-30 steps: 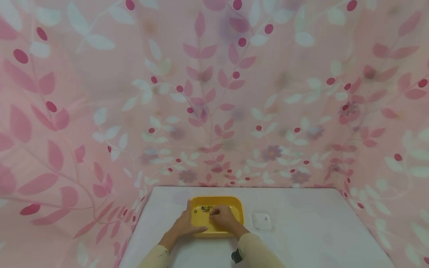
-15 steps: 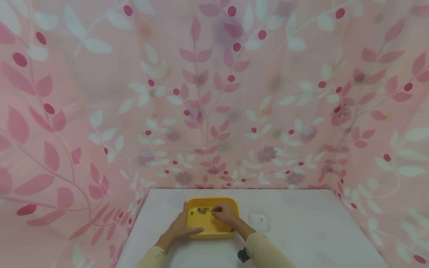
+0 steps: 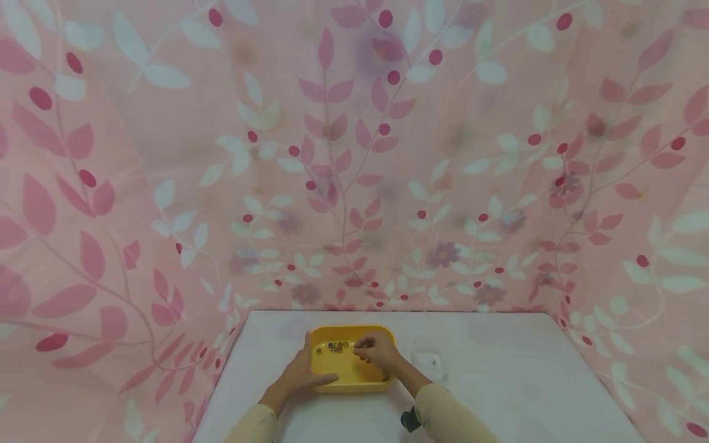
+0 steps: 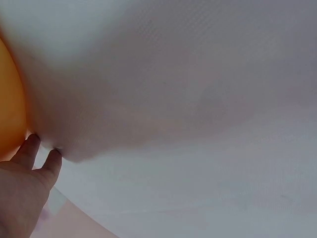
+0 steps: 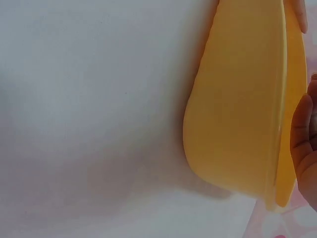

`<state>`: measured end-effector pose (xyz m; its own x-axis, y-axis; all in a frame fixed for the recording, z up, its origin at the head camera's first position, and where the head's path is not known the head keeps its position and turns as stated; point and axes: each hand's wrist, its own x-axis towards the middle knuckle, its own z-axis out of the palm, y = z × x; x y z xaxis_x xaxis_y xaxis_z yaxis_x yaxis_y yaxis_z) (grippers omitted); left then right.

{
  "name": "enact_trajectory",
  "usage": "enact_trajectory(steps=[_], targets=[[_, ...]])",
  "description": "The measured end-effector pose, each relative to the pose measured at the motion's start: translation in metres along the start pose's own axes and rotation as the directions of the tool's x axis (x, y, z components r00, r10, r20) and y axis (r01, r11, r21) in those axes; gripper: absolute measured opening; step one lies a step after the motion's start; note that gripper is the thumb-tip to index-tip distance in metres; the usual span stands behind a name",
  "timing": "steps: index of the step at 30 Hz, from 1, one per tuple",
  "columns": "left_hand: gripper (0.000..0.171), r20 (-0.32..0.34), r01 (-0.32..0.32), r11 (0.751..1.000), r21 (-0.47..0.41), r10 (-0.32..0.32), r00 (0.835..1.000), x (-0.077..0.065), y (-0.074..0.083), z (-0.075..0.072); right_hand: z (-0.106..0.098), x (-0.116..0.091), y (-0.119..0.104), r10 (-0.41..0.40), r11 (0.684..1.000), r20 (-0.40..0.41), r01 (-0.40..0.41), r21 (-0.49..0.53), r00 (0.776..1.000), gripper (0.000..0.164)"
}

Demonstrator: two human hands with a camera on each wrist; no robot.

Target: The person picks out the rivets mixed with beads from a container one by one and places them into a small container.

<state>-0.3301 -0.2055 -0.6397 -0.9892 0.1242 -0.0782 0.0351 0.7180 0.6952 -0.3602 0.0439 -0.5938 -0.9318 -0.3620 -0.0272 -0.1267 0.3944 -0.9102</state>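
A yellow plastic tray (image 3: 346, 388) sits near the middle of the white table. Several small round glass-like marbles (image 3: 338, 347) are grouped in its back left part, and one marble (image 3: 319, 351) lies apart at the left. My left hand (image 3: 297, 372) steadies the tray's front left corner, thumb along the front rim; its fingers (image 4: 52, 166) reach straight down beside the wall. Over the tray's right half hovers my right hand (image 3: 379, 354), to the right of the marbles, thumb and fingers bent together. Whether something small is pinched there is hidden, also in the right wrist view.
Right of the tray lies a small clear dish (image 3: 429, 366) with a tiny round item in it. A dark band with a device (image 3: 410, 420) shows at my right wrist. Pink floral cloth (image 3: 354, 184) rises behind the table (image 3: 509, 369) and at both sides.
My right hand has shifted right, away from the marbles, over the tray. My left hand keeps its place at the tray corner. The head view has moved slightly.
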Motion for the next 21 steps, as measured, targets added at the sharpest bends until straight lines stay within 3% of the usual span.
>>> enact_trajectory(steps=[5,14,21], targets=[[0.14,0.002,-0.012,1.0,-0.009,0.012,1.0,0.001,-0.002,0.002,-0.009,-0.004,-0.004,-0.066,0.998,-0.001,0.066,0.01,0.998,0.019],[0.141,0.005,0.008,1.0,0.011,-0.008,1.0,-0.004,-0.004,0.002,-0.02,-0.005,0.0,-0.064,0.997,-0.001,0.064,0.042,0.998,0.011],[0.14,-0.012,-0.023,0.999,0.032,0.023,1.0,-0.002,0.001,-0.001,-0.036,-0.009,-0.006,-0.071,0.997,-0.01,0.071,0.025,0.997,0.009]])
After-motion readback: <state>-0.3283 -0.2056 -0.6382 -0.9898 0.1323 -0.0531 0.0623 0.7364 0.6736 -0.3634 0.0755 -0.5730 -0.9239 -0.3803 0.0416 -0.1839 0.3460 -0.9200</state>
